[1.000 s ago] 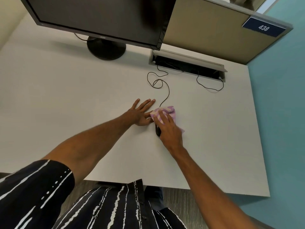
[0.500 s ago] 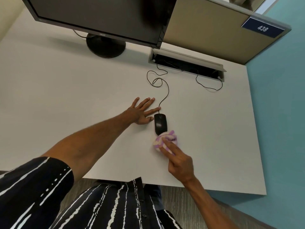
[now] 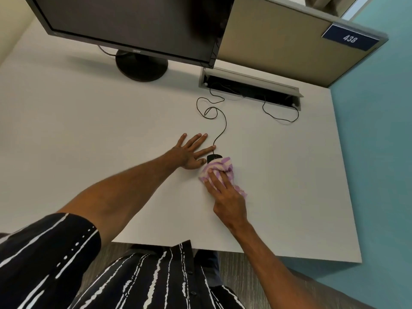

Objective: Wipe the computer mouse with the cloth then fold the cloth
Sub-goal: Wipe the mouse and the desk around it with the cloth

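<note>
On the desk the left hand is laid flat at nine o'clock of the mouse, fingers straight and spread, nothing held. The right hand is brought in from five o'clock, and its fingers are curved over the bunched cloth, which is held down on the mouse; the thumb is hidden. The mouse lies near the desk's middle, and only its twelve o'clock end is left uncovered.

The mouse is judged likely to be shoved toward twelve o'clock if the stroke is pressed hard, since it is not gripped by the left hand, only flanked. The cloth, being wadded, may be dragged over the top alone, so that the sides are missed. The cord, looped at twelve o'clock, could be snagged by the left index fingertip lying just beside it.

Against the frame half a second earlier, the cloth has been carried from the mouse's six o'clock end up over most of its body, which was then almost wholly bare. The left hand is found flat in the same place.
</note>
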The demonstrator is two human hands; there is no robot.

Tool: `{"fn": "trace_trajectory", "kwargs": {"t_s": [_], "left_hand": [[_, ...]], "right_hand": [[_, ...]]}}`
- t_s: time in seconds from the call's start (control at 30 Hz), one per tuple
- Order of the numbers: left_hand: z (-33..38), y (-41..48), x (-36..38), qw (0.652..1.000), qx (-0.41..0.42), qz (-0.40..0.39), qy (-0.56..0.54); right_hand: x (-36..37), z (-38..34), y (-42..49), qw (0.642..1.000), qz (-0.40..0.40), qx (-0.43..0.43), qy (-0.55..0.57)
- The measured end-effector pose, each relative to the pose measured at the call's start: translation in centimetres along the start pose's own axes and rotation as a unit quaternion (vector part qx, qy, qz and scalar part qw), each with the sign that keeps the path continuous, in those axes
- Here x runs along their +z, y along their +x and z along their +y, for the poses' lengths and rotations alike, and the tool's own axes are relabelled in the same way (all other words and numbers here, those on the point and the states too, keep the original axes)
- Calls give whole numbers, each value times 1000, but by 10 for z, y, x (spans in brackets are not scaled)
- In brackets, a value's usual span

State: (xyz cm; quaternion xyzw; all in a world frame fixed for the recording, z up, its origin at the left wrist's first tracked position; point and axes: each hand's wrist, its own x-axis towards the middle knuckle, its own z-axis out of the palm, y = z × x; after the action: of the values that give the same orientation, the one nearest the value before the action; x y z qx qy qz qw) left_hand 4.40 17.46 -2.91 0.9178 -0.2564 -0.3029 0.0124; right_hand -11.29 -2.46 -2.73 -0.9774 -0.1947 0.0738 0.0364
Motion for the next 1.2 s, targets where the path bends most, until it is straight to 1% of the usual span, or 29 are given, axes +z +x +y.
{"fn": "trace_trajectory", "kwargs": {"t_s": [0.17,0.27,0.3,0.4,0.53,0.57,0.63,0.7,0.73,0.83,0.87,0.9,1.07,1.13,1.2], "left_hand": [[-2,2,2,1000,3,-3,4],[-1,2,2,1000,2,-2,7],[0,2,1,1000,2,-4,8],[1,2,2,1000,-4,-2,5],[0,2,2,1000,-3,0,3],[0,2,2,1000,-2,-2,2],[-1,2,1,1000,-1,-8,2],[0,2,1,1000,-1,-13,6],[1,2,1,1000,-1,-14,7],[2,2,1,1000,-6,-14,2],[2,2,0,1000,-6,-14,1],[2,2,0,1000,-6,-15,2],[1,3,3,1000,-6,-10,-3],[0,4,3,1000,-5,-9,-7],[0,4,3,1000,-7,-10,-8]], "right_hand": [[-2,4,-25,998,-41,-36,-20],[-3,4,-37,996,-82,-44,1],[-4,5,-40,996,-82,-39,17],[-17,11,-45,997,-23,-2,79],[-31,24,-47,985,129,12,111],[-34,26,-44,981,153,22,114],[-39,27,-28,977,168,67,111],[-45,24,-9,976,151,117,107],[-45,22,0,979,126,124,102],[-35,15,14,992,-8,108,58],[-30,14,12,992,-40,106,56],[-29,15,9,991,-43,107,60],[-36,41,-6,992,57,69,94],[-43,52,1,985,92,99,108],[-51,59,19,980,112,136,95]]}}
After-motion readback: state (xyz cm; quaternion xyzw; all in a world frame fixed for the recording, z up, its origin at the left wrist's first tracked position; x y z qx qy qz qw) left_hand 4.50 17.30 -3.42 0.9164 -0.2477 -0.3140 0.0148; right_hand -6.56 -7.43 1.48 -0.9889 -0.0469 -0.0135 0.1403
